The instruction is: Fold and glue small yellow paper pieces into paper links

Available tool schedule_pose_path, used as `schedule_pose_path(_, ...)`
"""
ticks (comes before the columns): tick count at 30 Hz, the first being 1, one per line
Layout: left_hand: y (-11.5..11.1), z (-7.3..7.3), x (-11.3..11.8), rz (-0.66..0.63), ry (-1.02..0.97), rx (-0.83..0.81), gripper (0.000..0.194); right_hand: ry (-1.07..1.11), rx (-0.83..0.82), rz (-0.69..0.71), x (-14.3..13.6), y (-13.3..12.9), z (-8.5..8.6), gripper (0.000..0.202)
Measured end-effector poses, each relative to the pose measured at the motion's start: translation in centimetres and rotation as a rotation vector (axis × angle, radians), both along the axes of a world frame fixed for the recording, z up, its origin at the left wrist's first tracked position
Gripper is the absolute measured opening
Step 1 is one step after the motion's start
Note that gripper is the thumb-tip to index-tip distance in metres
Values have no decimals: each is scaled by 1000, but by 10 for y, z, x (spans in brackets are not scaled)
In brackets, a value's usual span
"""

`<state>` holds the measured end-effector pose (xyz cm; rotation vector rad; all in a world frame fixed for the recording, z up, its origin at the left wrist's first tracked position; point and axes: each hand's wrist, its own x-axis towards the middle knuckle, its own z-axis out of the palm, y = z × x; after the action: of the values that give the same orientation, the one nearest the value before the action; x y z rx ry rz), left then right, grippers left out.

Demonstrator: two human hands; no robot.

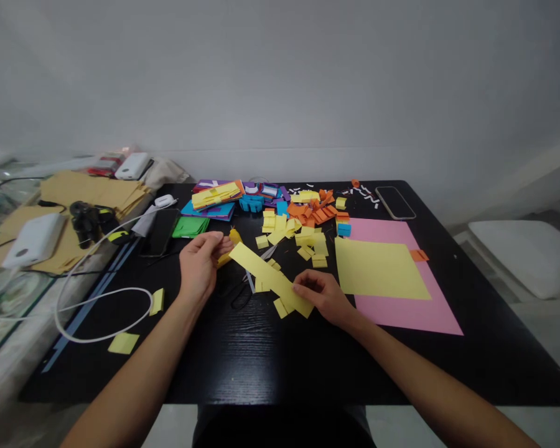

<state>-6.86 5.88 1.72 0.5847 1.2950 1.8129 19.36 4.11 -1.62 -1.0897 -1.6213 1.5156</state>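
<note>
From where I stand, the right hand (324,295) has its thumb and fingers closed on the lower end of a yellow paper strip (267,272), which slants up and away over the middle of the black bench (242,373). The left hand (200,264) is half curled near the strip's far end, thumb close to the fingers; nothing shows in it, though I can't tell whether the fingertips pinch something small.

Much of the paper work looks done. Small yellow pieces (280,229), many apparently creased, lie scattered beyond and beneath the strip, with a heap of orange pieces (312,214) behind them and a cluster of blue pieces (252,203) farther left. Two more yellow bits, one nearer piece (124,343) and one farther piece (157,302), sit apart at the left by the white cable (116,289).

Plenty seems left, too. The strip itself is uncut along its visible length, and a whole yellow sheet (380,267) lies on a larger pink sheet (441,317) at the right. The scissors (241,295) rest on the bench between the hands, in neither one's grasp. Judging by these, I'd call the yellow portion partway through.
</note>
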Motion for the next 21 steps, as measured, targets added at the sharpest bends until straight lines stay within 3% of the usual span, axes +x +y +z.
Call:
schedule_pose_path(4,-5,-8,6,-181,-8,63,21,8,-22,-8,-2,-1,1,23)
schedule_pose_path(8,-19,-15,24,-438,195,-65,24,27,-47,31,-2,-2,3,24)
schedule_pose_path(13,-38,-12,49,-746,298,-140,27,35,-49,77,-4,-7,2,26)
schedule_pose_path(18,-45,-13,59,-794,331,-148,27,56,-54,80,-5,-10,4,24)
schedule_pose_path(21,-37,-16,47,-675,338,-146,24,53,-53,101,-5,-10,7,23)
